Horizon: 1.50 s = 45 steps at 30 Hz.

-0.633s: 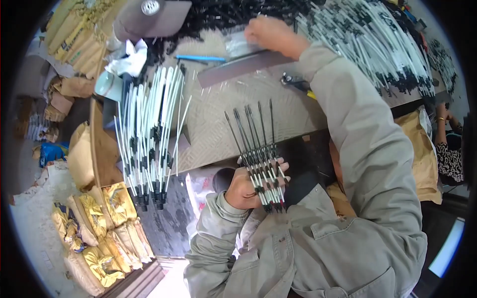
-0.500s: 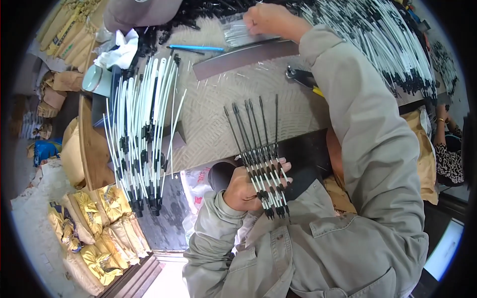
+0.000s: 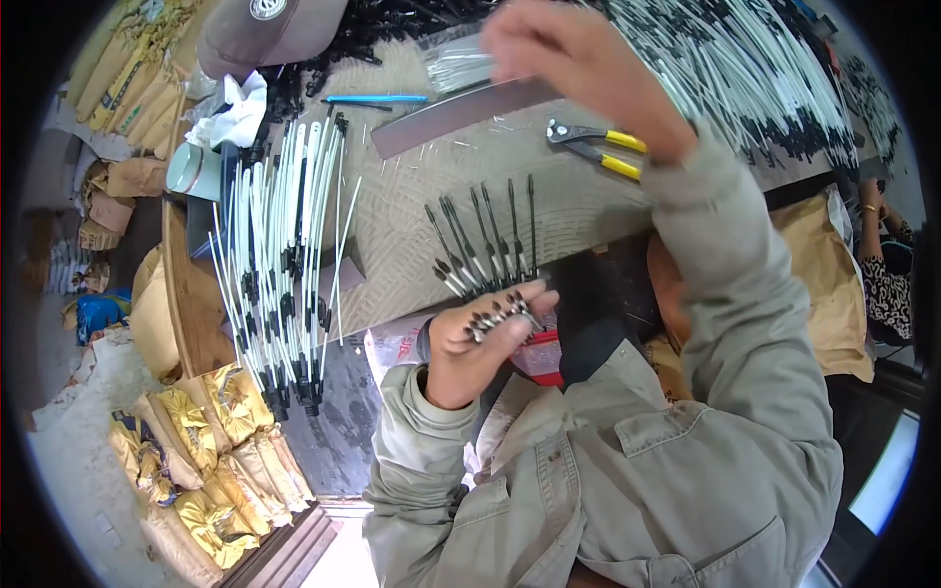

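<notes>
My left hand (image 3: 459, 363) is closed round a fan of thin black-and-white rods (image 3: 490, 235). Their black tips spread toward the table, and their other ends point up past my thumb. My right hand (image 3: 569, 59) is raised over the far side of the table, smeared by motion, so its fingers and anything in them cannot be made out. Close by it lies a clear pack of thin, pale strips (image 3: 459, 67). Nearer me rest end-cutting pliers with yellow handles (image 3: 619, 139), beside a long flat grey bar (image 3: 461, 118).
White rods with black fittings (image 3: 294, 206) lie bunched at the left; a big heap of similar rods (image 3: 735, 78) fills the far right. A blue pen (image 3: 377, 99), a cap (image 3: 270, 34), crumpled tissue (image 3: 235, 113) and a pale green container (image 3: 194, 174) are also there. Another person's arm (image 3: 870, 230) shows far right.
My right hand has lifted off the clear pack and come right and nearer, uncovering the pliers. My left hand has tilted the rods, so their near ends now point upward.
</notes>
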Each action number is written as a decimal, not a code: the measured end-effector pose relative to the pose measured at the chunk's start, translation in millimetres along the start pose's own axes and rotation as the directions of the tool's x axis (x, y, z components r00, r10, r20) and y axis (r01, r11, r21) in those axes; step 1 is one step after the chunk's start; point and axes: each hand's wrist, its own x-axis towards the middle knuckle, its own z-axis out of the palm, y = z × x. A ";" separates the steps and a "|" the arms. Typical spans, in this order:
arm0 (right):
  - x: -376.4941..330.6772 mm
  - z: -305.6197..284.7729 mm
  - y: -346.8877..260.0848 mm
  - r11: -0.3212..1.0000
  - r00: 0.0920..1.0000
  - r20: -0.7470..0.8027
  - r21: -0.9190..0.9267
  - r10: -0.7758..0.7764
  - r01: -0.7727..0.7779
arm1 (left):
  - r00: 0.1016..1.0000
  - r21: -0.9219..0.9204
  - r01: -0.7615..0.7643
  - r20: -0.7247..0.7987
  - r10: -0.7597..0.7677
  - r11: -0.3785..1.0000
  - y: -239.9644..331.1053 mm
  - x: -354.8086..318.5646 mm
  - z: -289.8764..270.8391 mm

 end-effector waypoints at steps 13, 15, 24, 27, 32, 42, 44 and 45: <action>-147.6 24.9 -56.5 0.892 0.930 -0.162 -0.375 -0.331 0.252 | 0.974 0.230 -0.161 -0.117 0.192 0.960 -4.6 3.2 20.4; -150.9 24.6 -57.6 0.893 0.921 -0.186 -0.369 -0.343 0.258 | 0.965 0.255 -0.184 -0.135 0.224 0.949 -4.8 2.2 22.7; -159.4 31.9 -58.9 0.916 0.913 -0.254 -0.331 -0.319 0.228 | 0.961 0.277 -0.192 -0.142 0.238 0.941 -5.3 -0.4 25.4; -160.6 32.0 -60.1 0.923 0.920 -0.254 -0.321 -0.299 0.212 | 0.959 0.283 -0.200 -0.142 0.247 0.938 -4.4 -0.3 26.7; -161.6 33.1 -57.8 0.930 0.924 -0.254 -0.306 -0.285 0.202 | 0.961 0.270 -0.192 -0.145 0.237 0.944 -6.5 -0.1 23.8; -160.9 35.5 -55.5 0.927 0.917 -0.261 -0.303 -0.303 0.221 | 0.958 0.280 -0.198 -0.150 0.246 0.939 -5.4 -0.8 26.4; -160.8 35.9 -55.2 0.927 0.917 -0.260 -0.303 -0.303 0.220 | 0.957 0.295 -0.194 -0.153 0.247 0.935 -7.2 -1.8 22.8; -160.8 35.7 -55.7 0.925 0.918 -0.253 -0.307 -0.305 0.222 | 0.957 0.280 -0.188 -0.164 0.240 0.942 -8.5 -2.3 20.5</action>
